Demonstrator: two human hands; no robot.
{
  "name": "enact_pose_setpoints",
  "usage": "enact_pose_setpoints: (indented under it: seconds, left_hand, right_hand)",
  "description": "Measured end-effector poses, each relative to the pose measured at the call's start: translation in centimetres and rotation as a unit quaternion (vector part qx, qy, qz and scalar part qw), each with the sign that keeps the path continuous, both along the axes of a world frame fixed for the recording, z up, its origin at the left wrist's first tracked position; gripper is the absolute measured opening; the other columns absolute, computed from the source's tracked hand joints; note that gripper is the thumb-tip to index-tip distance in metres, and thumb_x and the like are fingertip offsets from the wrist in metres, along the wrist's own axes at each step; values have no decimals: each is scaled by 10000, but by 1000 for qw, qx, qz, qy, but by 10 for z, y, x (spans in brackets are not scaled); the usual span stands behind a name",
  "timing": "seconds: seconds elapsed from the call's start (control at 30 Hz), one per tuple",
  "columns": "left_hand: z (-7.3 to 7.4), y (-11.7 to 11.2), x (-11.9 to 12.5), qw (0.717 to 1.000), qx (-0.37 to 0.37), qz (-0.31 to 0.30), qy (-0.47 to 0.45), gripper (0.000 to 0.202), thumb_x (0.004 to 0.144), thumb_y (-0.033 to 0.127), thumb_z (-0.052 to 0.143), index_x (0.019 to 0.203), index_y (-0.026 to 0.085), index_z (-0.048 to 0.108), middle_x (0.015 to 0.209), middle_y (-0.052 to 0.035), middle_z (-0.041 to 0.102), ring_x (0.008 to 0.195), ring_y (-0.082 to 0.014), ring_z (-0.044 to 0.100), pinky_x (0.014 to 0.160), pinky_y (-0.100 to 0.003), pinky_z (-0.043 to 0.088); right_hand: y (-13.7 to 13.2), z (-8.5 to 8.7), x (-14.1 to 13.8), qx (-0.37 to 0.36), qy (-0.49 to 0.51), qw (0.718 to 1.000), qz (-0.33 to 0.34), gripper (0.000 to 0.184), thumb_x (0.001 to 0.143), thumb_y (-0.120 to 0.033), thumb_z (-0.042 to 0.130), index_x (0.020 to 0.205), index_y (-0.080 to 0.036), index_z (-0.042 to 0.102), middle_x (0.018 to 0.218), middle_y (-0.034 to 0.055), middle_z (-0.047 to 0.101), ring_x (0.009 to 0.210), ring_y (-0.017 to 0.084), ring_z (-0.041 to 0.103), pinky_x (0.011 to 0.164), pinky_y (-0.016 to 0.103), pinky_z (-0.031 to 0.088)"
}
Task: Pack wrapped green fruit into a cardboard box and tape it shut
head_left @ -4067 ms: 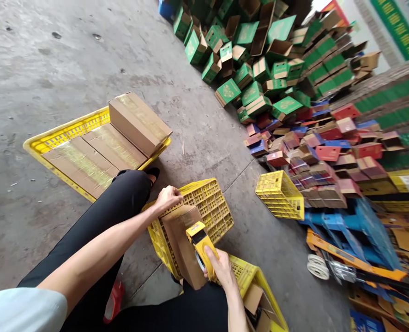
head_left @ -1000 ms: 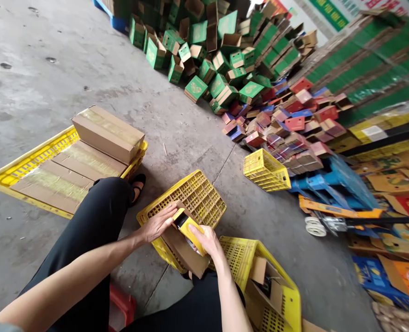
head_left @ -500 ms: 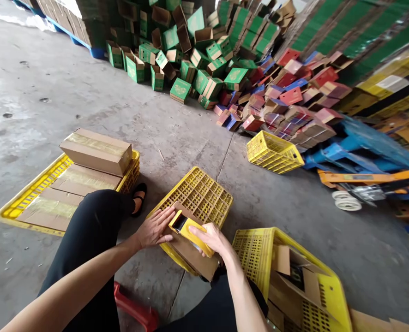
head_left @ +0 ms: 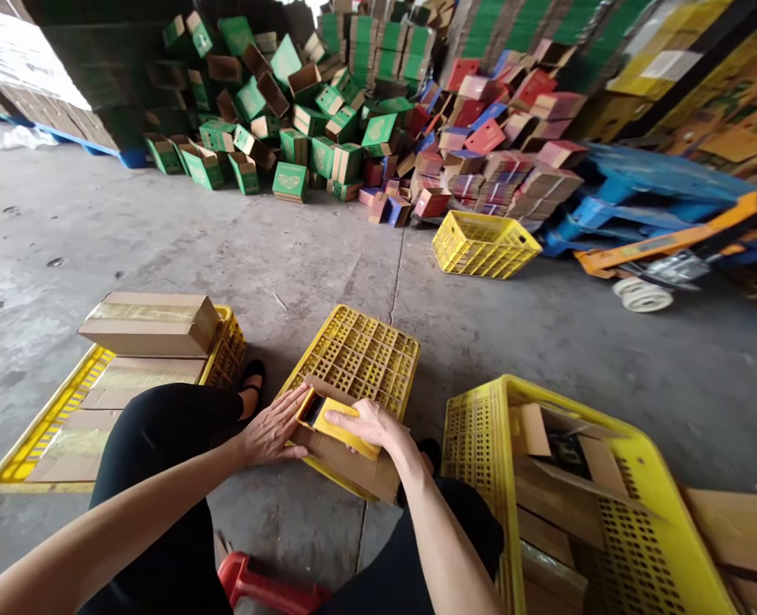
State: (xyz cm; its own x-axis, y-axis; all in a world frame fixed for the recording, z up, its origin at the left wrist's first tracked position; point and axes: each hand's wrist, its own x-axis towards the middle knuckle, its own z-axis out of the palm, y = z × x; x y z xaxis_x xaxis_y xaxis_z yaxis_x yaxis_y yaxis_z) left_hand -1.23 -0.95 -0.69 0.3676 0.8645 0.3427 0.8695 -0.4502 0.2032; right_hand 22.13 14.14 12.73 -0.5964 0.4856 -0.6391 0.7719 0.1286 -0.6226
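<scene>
My right hand point(head_left: 374, 425) is wrapped round a yellow tape dispenser point(head_left: 333, 420), whose dark front end points left. The dispenser rests on a brown cardboard box point(head_left: 351, 465) that lies on an upturned yellow crate point(head_left: 369, 346) between my knees. Fingers stretched out, my left hand point(head_left: 274, 431) presses flat on the box's left end, close to the dispenser's front. Most of the box top is hidden under the dispenser and my hands.
At left, a yellow crate point(head_left: 13, 453) holds several taped cartons point(head_left: 154, 323). At right, another yellow crate point(head_left: 481, 461) holds cardboard boxes. Further off are a small yellow crate point(head_left: 481, 248), a pallet jack point(head_left: 673, 243) and heaped green boxes point(head_left: 290, 179). A red stool point(head_left: 267, 589) is below.
The camera view has turned, shifting the background up and left. Both hands stay at the box; the dispenser keeps nearly the same place on it.
</scene>
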Motion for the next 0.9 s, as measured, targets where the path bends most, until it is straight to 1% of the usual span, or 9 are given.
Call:
enact_pose_setpoints:
  seconds: [0.07, 0.13, 0.23, 0.33, 0.47, 0.57, 0.63, 0.8, 0.9]
  left_hand:
    - [-4, 2, -3, 1000, -4, -23, -9, 1125, 1002, 806, 423, 1738, 98, -50, 1760, -258, 232, 1619, -417, 292, 1270, -558, 377]
    - [-10, 2, -4, 1000, 0, -24, -16, 1130, 999, 809, 427, 1738, 101, -52, 1760, -259, 235, 1616, -427, 295, 1267, -577, 380]
    - [-18, 2, -5, 1000, 14, -14, -18, 1123, 999, 800, 447, 1740, 100, -23, 1754, -266, 253, 1614, -440, 295, 1261, -605, 379]
    - [-22, 2, -5, 999, 28, -14, -8, 1106, 1001, 792, 459, 1743, 107, 9, 1751, -269, 262, 1612, -442, 298, 1252, -615, 387]
    - [-19, 3, -6, 999, 41, -14, 12, 1117, 996, 804, 450, 1741, 88, 27, 1732, -275, 306, 1603, -433, 327, 1249, -593, 389]
    - [-14, 5, -6, 999, 26, -10, 35, 1116, 992, 821, 424, 1741, 79, 58, 1727, -267, 324, 1595, -422, 351, 1259, -564, 372]
    - [-12, 5, -5, 999, 15, -7, 45, 1109, 986, 838, 403, 1744, 93, 87, 1735, -251, 317, 1597, -419, 348, 1266, -552, 358]
    - [-8, 5, -5, 998, 13, -4, 66, 1110, 976, 857, 387, 1746, 111, 103, 1753, -246, 269, 1604, -425, 329, 1264, -545, 345]
    - [-3, 4, -4, 995, 20, -22, 91, 1085, 996, 822, 409, 1746, 110, 80, 1742, -249, 294, 1599, -422, 340, 1273, -569, 325]
  right_hand:
    - [-2, -1, 1, -34, 4, 999, -11, 448, 957, -585, 695, 771, -178, 674, 629, 88, 713, 597, 224, 729, 521, 269, 572]
    - [-5, -3, 2, -61, 14, 998, -28, 473, 976, -615, 651, 806, -175, 673, 666, 88, 728, 572, 211, 715, 529, 284, 590]
    - [-10, -6, 1, -51, 15, 998, -37, 509, 967, -643, 649, 779, -171, 662, 643, 87, 714, 550, 212, 700, 518, 298, 594]
    - [-13, -6, 1, -28, 15, 999, -31, 504, 958, -623, 664, 734, -171, 662, 610, 91, 699, 544, 221, 701, 496, 298, 585]
    - [-14, 1, 7, -24, 5, 999, -33, 463, 959, -550, 667, 692, -172, 656, 602, 103, 706, 544, 217, 707, 504, 294, 593]
    - [-13, 7, 16, -46, 0, 998, -39, 430, 940, -527, 679, 690, -178, 658, 599, 91, 712, 522, 215, 704, 498, 300, 595]
    - [-11, 9, 21, -59, -7, 997, -42, 407, 934, -516, 685, 702, -182, 661, 595, 77, 713, 514, 212, 704, 497, 294, 594]
    - [-8, 4, 23, -46, -5, 998, -51, 419, 945, -525, 685, 702, -184, 660, 602, 64, 719, 522, 203, 711, 463, 248, 549]
    - [-8, 1, 22, -54, 2, 997, -55, 412, 930, -532, 715, 718, -184, 656, 591, 54, 711, 518, 197, 704, 450, 235, 537]
